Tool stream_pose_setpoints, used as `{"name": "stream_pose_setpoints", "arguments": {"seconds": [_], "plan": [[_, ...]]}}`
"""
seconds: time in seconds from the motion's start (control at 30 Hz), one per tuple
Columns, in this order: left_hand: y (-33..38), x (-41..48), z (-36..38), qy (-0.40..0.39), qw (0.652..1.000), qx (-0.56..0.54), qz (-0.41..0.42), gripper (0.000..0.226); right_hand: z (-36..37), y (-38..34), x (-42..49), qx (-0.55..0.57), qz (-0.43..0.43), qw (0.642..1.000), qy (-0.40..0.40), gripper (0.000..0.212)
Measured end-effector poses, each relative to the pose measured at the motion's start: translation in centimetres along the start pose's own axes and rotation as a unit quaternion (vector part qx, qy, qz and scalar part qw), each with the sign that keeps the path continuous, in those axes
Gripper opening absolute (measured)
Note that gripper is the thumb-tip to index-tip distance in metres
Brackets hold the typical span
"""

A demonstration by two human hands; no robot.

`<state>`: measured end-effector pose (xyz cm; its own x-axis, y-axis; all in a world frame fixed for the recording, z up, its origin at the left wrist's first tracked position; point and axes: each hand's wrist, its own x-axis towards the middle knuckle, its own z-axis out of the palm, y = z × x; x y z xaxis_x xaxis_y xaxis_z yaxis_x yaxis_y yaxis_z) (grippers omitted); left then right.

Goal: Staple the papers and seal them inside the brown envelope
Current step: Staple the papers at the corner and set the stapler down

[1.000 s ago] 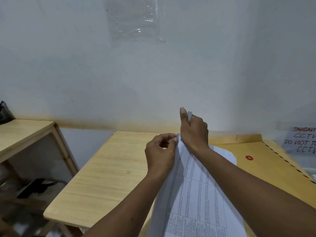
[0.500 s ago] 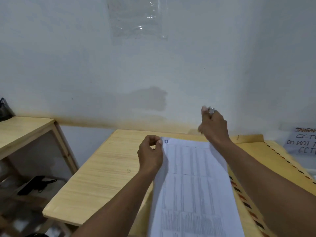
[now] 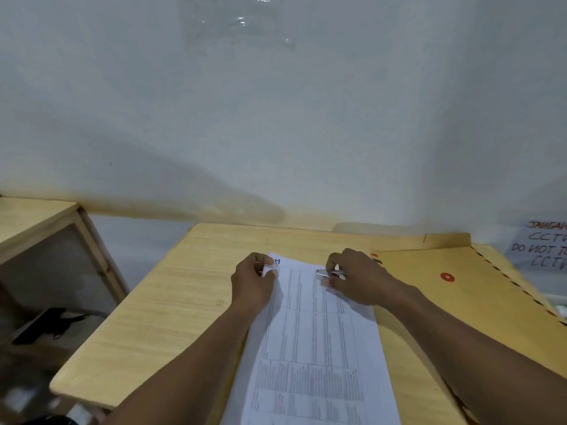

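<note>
A pale wall fills the upper part of the view, and below it a light wooden table (image 3: 171, 302) runs from the middle down to six o'clock. The papers (image 3: 316, 348) lie flat on the table at about six o'clock, printed with columns of small text too blurred to read. The left hand (image 3: 253, 282) pinches their top left corner between thumb and forefinger, its other fingers curled in. The right hand (image 3: 356, 279), just right of centre, rests on the top edge of the papers with its fingers closed round a small silver stapler (image 3: 326, 273) (only its shiny front end shows past the fingers); whether the stapler grips the sheets cannot be told. The brown envelope (image 3: 460, 302) lies on the table at three o'clock, just beside the papers, striped along its edges, with a red round clasp (image 3: 447, 277) on its face. A handwritten notice (image 3: 543, 250) hangs on the wall at two to three o'clock. A second wooden table (image 3: 33, 219) stands at nine o'clock.
</note>
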<state>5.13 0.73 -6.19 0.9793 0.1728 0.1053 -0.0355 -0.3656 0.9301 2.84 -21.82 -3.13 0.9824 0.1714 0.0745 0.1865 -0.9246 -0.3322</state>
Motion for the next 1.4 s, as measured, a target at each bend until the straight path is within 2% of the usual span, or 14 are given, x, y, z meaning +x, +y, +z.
{"name": "stream_pose_setpoints", "arguments": {"seconds": [0.13,0.2,0.27,0.33,0.4,0.6,0.87,1.0,1.13,1.27,1.4], "plan": [[0.1,-0.3,0.6,0.039,0.998,-0.035,-0.022,0.015,1.2,-0.3,-0.1,0.070,-0.019,0.996,0.045,0.019],[0.1,-0.1,0.3,0.025,0.997,-0.064,-0.048,0.012,2.4,-0.2,-0.7,0.098,-0.007,0.993,0.066,0.013],[0.0,-0.1,-0.3,-0.047,0.994,-0.076,-0.055,0.014,3.5,-0.2,-1.4,0.104,0.012,0.991,0.087,0.015],[-0.2,-0.5,-1.0,-0.134,0.988,-0.065,-0.050,0.032,4.1,-0.3,-1.9,0.106,0.031,0.988,0.104,0.014],[-0.4,-1.0,-1.6,-0.170,0.985,-0.029,-0.025,0.042,4.2,-0.5,-1.9,0.105,0.040,0.987,0.112,0.012],[-1.0,-1.1,-1.5,-0.143,0.989,0.021,0.010,0.035,3.7,-0.6,-1.4,0.103,0.018,0.988,0.114,0.016],[0.2,-0.9,0.1,-0.178,0.973,0.130,0.073,0.056,1.9,-0.6,0.5,0.032,0.007,0.995,0.091,0.016],[-0.1,-0.8,0.5,-0.170,0.948,0.229,0.137,0.051,1.6,-0.3,1.0,0.020,0.007,0.996,0.090,0.018],[-1.8,-0.8,0.1,-0.135,0.930,0.292,0.177,0.032,1.1,-0.2,2.3,0.019,0.016,0.996,0.088,0.018],[-3.2,-1.1,-0.2,-0.088,0.918,0.302,0.240,0.031,0.7,-0.6,4.5,0.000,0.028,0.997,0.069,0.022],[-3.5,-0.9,-0.1,-0.087,0.922,0.288,0.246,0.030,1.2,-0.9,6.1,-0.013,0.035,0.997,0.063,0.023]]}}
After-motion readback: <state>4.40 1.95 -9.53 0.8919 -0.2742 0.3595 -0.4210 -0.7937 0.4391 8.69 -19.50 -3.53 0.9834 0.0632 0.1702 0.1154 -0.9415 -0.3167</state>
